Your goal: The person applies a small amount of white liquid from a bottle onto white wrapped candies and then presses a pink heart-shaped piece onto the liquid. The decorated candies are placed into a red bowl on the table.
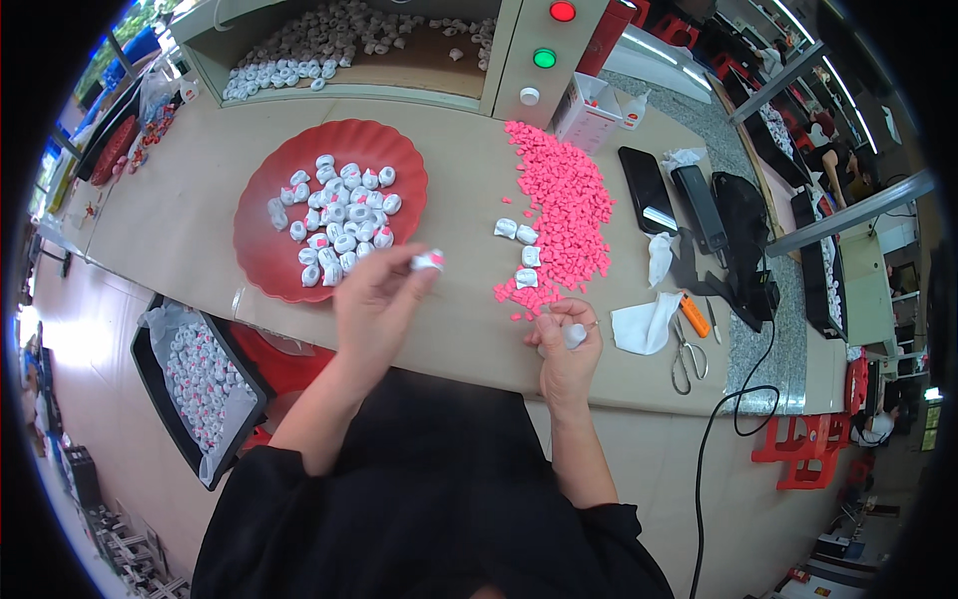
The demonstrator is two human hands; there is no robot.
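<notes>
My left hand [374, 304] is closed, pinching a small white moulded piece [427, 261] with a pink spot between thumb and fingers, just right of a red scalloped plate [404, 150]. Many similar white pieces [349, 213], some showing pink, lie heaped on that plate. In my closed right hand [569, 367], near the table's front edge, is another white piece [574, 335], partly covered by the fingers. Beyond this hand spreads a pile of small pink bits [564, 190]. Several white pieces [530, 257] rest along the pile's left side.
An open-fronted cabinet [504, 60] holding more white pieces stands behind, with red and green lights. To the right lie a phone [647, 190], white cloth [644, 325], scissors [689, 361], an orange-handled tool [695, 315] and a black cable [711, 429]. A filled black tray [261, 384] sits below left.
</notes>
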